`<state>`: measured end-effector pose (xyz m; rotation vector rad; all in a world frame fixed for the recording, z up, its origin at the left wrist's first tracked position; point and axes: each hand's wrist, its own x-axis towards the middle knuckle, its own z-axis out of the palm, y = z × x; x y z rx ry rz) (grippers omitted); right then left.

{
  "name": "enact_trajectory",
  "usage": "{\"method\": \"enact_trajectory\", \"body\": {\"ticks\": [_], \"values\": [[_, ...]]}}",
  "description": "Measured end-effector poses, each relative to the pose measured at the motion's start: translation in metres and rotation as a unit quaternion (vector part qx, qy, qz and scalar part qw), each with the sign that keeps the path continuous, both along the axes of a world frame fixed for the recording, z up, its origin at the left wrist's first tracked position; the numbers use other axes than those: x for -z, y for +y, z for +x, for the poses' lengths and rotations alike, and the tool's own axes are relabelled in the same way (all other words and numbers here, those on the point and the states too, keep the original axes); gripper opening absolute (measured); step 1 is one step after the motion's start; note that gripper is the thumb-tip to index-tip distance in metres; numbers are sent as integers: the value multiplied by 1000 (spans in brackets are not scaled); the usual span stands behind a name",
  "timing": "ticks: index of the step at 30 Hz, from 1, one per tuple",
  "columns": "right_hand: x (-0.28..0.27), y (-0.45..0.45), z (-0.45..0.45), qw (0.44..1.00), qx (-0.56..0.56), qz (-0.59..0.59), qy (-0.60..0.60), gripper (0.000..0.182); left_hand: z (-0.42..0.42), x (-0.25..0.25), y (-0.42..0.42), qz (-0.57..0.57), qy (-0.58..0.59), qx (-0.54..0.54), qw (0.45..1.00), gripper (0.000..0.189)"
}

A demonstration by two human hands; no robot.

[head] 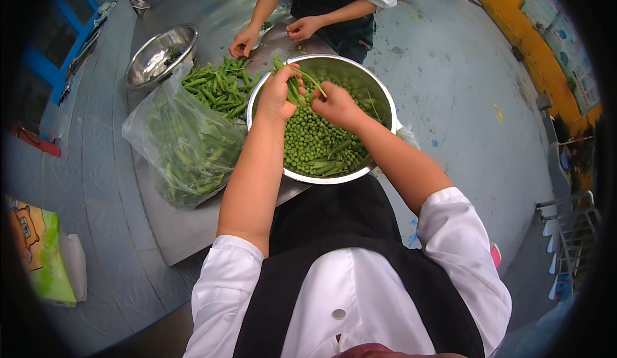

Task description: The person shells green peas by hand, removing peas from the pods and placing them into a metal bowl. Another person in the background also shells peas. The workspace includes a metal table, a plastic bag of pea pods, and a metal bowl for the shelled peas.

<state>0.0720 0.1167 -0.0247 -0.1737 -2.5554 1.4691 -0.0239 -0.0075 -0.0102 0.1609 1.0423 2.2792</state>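
Observation:
A wide stainless steel bowl (388, 98) in front of me holds many shelled green peas (308, 138). Several pea pods (332, 165) lie on the peas at the near side. Over the bowl's far left part, my left hand (279, 90) grips a small bunch of green pea pods (293, 88). A thin green stem (311, 79) arches from that bunch to my right hand (335, 105), whose fingers pinch its end above the peas. The right fingertips are partly hidden by the hand itself.
Left of the bowl, loose pea pods (212, 85) are heaped on the metal table (185, 232). A clear plastic bag (188, 141) of pods stands nearer. Behind is a second steel bowl (161, 54) with dark scraps. Across the table, a co-worker's hands (246, 42) are by the heap.

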Motion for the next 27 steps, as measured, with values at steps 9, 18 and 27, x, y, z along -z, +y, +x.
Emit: {"method": "enact_trajectory", "body": {"ticks": [9, 18, 27], "values": [[-13, 8, 3, 951, -50, -305, -30, 54, 10, 16, 13, -24, 23, 221, 975, 18], [-16, 14, 5, 993, -38, -94, 56, 40, 29, -10, 15, 60, 45, 209, 975, 46], [-70, 100, 134, 900, 148, -350, 212, 37, 36, -19, 12, -67, 154, 238, 957, 51]]}}
